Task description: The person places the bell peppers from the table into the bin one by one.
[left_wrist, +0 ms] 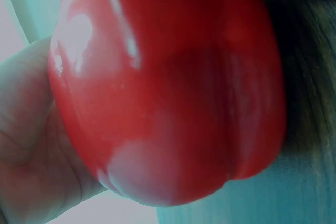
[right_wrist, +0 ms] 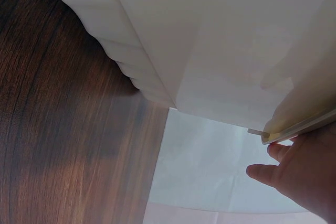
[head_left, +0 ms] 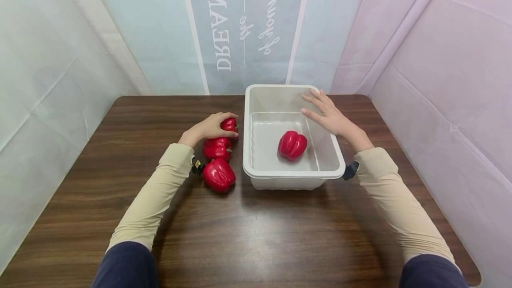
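Beyond sleeves point(head_left: 127, 265), curling left grip point(head_left: 210, 127) round far pepper point(head_left: 229, 124) on desk point(head_left: 256, 234) beside bin point(head_left: 294, 174), holding right grip point(head_left: 331, 115) spread, empty, by bin's rim; probably handling light, stiff, slippery: best pinching across sides.

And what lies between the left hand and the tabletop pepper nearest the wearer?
Another red pepper lies between the left hand and that nearest pepper, as the head view shows.

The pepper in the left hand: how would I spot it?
On the brown table stands a pale tub. Along its left side lie three red peppers in a row. Yours is the pepper at the far end, the only one held by the left hand.
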Demonstrator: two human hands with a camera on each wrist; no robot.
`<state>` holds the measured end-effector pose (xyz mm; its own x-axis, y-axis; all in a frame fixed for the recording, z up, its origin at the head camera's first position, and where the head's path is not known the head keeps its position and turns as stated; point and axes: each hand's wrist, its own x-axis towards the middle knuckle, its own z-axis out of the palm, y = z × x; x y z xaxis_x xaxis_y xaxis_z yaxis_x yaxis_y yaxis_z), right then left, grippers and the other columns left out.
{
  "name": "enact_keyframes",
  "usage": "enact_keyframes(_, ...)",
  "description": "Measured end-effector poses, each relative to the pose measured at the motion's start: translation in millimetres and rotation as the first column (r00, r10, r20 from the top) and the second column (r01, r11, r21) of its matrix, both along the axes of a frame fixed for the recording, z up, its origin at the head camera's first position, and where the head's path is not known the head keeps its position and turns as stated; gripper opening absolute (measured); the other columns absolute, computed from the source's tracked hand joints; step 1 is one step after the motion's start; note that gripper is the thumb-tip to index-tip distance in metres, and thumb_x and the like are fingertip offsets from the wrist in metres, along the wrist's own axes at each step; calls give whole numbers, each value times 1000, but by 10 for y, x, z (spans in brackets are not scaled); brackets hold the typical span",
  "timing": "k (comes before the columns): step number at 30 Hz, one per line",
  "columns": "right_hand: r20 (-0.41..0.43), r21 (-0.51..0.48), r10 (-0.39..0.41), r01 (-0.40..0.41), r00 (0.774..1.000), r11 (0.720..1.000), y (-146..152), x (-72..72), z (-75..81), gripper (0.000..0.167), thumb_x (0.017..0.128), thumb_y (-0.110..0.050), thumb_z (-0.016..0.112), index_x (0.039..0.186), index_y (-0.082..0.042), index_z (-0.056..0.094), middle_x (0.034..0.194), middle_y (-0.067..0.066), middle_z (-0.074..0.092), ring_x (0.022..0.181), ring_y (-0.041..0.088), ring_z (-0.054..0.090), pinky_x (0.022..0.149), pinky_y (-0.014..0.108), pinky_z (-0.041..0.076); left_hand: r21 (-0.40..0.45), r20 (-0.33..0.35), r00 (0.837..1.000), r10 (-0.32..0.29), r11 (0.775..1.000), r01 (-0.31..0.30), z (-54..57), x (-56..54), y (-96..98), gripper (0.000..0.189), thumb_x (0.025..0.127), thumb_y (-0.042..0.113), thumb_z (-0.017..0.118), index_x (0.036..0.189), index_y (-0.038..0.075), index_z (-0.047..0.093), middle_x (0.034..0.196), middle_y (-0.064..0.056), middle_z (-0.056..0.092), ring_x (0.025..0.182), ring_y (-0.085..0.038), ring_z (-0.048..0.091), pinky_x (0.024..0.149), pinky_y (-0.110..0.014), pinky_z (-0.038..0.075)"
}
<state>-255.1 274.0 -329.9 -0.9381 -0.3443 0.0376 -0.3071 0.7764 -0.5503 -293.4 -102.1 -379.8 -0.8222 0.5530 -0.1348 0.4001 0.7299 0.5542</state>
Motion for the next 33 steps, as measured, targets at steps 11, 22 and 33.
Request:
enact_keyframes(11, -8, 4, 5, -5, 1000, 1000, 2, -10, -19, 62, 93, -47, 46, 146, -19, 31, 156, 8, 6, 142, 26, -12, 108, 63, 0, 14, -60, 997, 51, 999, -50, -33, 34, 4, 66, 76, 42, 71, 133, 19, 47, 122, -9, 52, 109, -26, 50, 81, -43, 52)
enact_keyframes(22, -2, -5, 2, -2, 1000, 1000, 5, -4, 0, 62, 92, -48, 46, 146, -20, 30, 156, 7, 5, 142, 25, -12, 108, 62, 0, 42, -135, 989, 56, 998, -51, -50, 25, 5, 65, 75, 44, 71, 132, 20, 49, 120, -7, 53, 106, -24, 52, 81, -42, 52)
enact_keyframes(33, 0, -8, -3, 3, 1000, 1000, 7, -7, -2, 62, 93, -48, 46, 145, -20, 31, 156, 7, 6, 142, 24, -13, 109, 61, 0, 80, -168, 983, 76, 995, -63, -26, 11, 5, 66, 75, 47, 71, 132, 22, 49, 119, -5, 53, 104, -22, 52, 80, -43, 51)
